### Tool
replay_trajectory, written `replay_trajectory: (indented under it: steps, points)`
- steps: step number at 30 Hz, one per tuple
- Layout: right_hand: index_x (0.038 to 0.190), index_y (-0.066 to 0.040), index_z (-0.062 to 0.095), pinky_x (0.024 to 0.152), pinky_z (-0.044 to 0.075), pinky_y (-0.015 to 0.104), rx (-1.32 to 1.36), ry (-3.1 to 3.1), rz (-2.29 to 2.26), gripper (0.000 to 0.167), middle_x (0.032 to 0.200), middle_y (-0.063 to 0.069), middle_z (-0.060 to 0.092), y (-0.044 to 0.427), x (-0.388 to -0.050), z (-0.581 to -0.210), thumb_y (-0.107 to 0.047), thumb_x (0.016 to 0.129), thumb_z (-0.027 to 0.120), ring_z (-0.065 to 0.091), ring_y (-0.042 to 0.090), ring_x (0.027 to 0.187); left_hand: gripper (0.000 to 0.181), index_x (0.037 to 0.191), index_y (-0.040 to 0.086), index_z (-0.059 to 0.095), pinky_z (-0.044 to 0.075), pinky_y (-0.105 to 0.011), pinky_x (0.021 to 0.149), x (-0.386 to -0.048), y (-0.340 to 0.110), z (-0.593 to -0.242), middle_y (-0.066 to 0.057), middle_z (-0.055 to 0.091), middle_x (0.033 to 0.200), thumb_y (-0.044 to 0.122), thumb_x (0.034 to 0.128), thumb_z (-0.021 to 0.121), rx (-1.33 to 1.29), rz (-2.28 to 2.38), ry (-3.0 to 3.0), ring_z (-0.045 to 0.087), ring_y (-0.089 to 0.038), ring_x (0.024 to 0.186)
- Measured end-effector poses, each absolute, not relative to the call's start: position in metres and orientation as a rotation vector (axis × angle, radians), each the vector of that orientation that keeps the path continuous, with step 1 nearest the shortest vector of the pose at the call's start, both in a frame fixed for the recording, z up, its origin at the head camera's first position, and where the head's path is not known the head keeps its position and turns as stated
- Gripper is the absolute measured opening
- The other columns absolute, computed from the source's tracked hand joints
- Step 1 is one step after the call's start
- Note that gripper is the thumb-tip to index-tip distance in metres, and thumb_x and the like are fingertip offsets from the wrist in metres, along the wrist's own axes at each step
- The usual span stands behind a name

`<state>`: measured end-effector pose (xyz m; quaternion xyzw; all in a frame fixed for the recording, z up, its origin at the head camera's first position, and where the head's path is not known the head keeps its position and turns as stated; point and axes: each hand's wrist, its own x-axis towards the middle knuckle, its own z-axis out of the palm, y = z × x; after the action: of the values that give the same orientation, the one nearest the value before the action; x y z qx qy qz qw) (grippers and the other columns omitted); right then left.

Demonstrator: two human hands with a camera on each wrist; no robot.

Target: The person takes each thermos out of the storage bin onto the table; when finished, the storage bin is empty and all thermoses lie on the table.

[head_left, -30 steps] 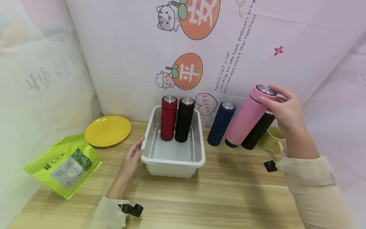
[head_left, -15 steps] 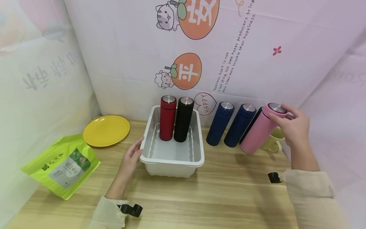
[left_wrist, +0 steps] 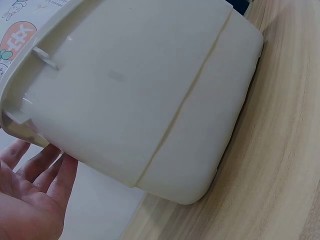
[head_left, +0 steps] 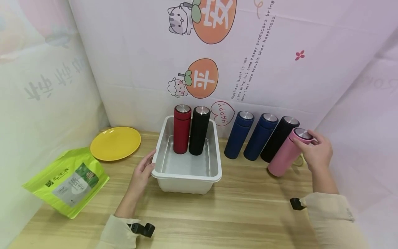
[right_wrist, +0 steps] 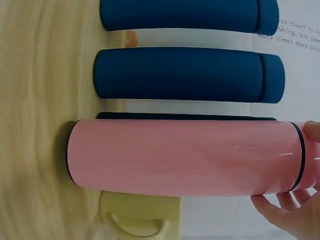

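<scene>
My right hand (head_left: 318,150) grips the top of a pink thermos (head_left: 284,154) at its silver lid, thumb on the near side. The thermos stands at or just above the table, in front of a black thermos (head_left: 280,138). Two blue thermoses, one nearer (head_left: 260,138) and one further left (head_left: 239,136), stand beside the black one. My left hand (head_left: 141,173) touches the left side of a white plastic tub (head_left: 188,185); in the left wrist view its fingers (left_wrist: 62,175) lie against the wall under the rim. Inside the tub stand a red thermos (head_left: 181,131) and another black thermos (head_left: 199,133).
A yellow mug (right_wrist: 140,215), mostly hidden by the pink thermos in the head view, stands right of it. To the left are a yellow plate (head_left: 115,143) and a green pouch (head_left: 69,181). A printed cloth (head_left: 140,69) hangs behind the wooden table (head_left: 236,214).
My right hand has moved the pink thermos right, then down and nearer to me, from in front of the second blue thermos past the black one. The left hand has stayed on the tub.
</scene>
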<state>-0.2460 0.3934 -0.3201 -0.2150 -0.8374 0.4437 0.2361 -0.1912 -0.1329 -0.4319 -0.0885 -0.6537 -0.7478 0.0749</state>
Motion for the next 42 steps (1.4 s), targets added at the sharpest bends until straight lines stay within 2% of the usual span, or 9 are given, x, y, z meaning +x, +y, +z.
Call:
replay_trajectory:
  steps: [6, 14, 21, 32, 35, 39, 42]
  points:
    - [0.145, -0.019, 0.05, 0.1, 0.042, 0.026, -0.613, -2.262, 1.267, 0.073, 0.149, 0.007, 0.035, 0.398, -0.246, -0.329, -0.029, 0.079, 0.08, 0.041, 0.024, 0.133, 0.048, 0.147, -0.005, 0.034, 0.044, -0.028, 0.098, -0.192, -0.133, -0.432, -0.025, 0.032, 0.151, 0.0, 0.0994, 0.04, -0.26, -2.233, -1.976, 0.034, -0.035, 0.135]
    - [0.144, -0.021, 0.051, 0.099, 0.041, 0.023, -0.636, -2.238, 1.291, 0.072, 0.148, 0.005, 0.036, 0.403, -0.244, -0.335, -0.03, 0.079, 0.081, 0.041, 0.021, 0.133, 0.049, 0.148, -0.005, 0.033, 0.044, -0.027, 0.098, -0.191, -0.133, -0.432, -0.024, 0.031, 0.151, 0.001, 0.0996, 0.039, -0.262, -2.246, -1.973, 0.034, -0.036, 0.135]
    - [0.146, -0.018, 0.048, 0.101, 0.041, 0.027, -0.605, -2.255, 1.284, 0.072, 0.149, 0.008, 0.034, 0.402, -0.244, -0.336, -0.027, 0.081, 0.079, 0.04, 0.025, 0.134, 0.049, 0.148, -0.005, 0.033, 0.045, -0.024, 0.095, -0.191, -0.133, -0.431, -0.025, 0.031, 0.151, 0.001, 0.0997, 0.039, -0.271, -2.249, -1.973, 0.034, -0.036, 0.135]
    - [0.149, -0.015, 0.042, 0.098, 0.043, 0.024, -0.546, -2.357, 1.254, 0.077, 0.153, 0.013, 0.027, 0.404, -0.245, -0.332, -0.034, 0.084, 0.076, 0.036, 0.03, 0.136, 0.048, 0.148, -0.003, 0.034, 0.042, -0.027, 0.1, -0.191, -0.133, -0.432, -0.022, 0.031, 0.152, 0.003, 0.101, 0.038, -0.248, -2.24, -1.988, 0.033, -0.033, 0.137]
    - [0.15, -0.013, 0.039, 0.099, 0.043, 0.028, -0.516, -2.386, 1.256, 0.079, 0.153, 0.016, 0.026, 0.405, -0.244, -0.33, -0.035, 0.084, 0.076, 0.034, 0.032, 0.136, 0.048, 0.148, -0.003, 0.034, 0.042, -0.027, 0.1, -0.191, -0.134, -0.433, -0.022, 0.031, 0.152, 0.002, 0.1009, 0.038, -0.252, -2.239, -1.984, 0.033, -0.033, 0.137]
    - [0.152, -0.015, 0.037, 0.109, 0.033, 0.039, -0.519, -2.375, 1.247, 0.083, 0.156, 0.015, 0.024, 0.404, -0.242, -0.322, -0.039, 0.083, 0.076, 0.029, 0.029, 0.14, 0.048, 0.148, -0.004, 0.034, 0.043, -0.026, 0.099, -0.191, -0.134, -0.433, -0.023, 0.031, 0.152, 0.002, 0.1009, 0.038, -0.261, -2.252, -1.972, 0.033, -0.033, 0.136]
    - [0.151, -0.019, 0.039, 0.113, 0.023, 0.04, -0.532, -2.308, 1.239, 0.079, 0.157, 0.01, 0.022, 0.393, -0.239, -0.31, -0.039, 0.083, 0.076, 0.025, 0.022, 0.141, 0.047, 0.148, -0.004, 0.033, 0.043, -0.026, 0.099, -0.191, -0.134, -0.432, -0.024, 0.03, 0.152, 0.002, 0.1011, 0.038, -0.265, -2.254, -1.972, 0.033, -0.034, 0.137]
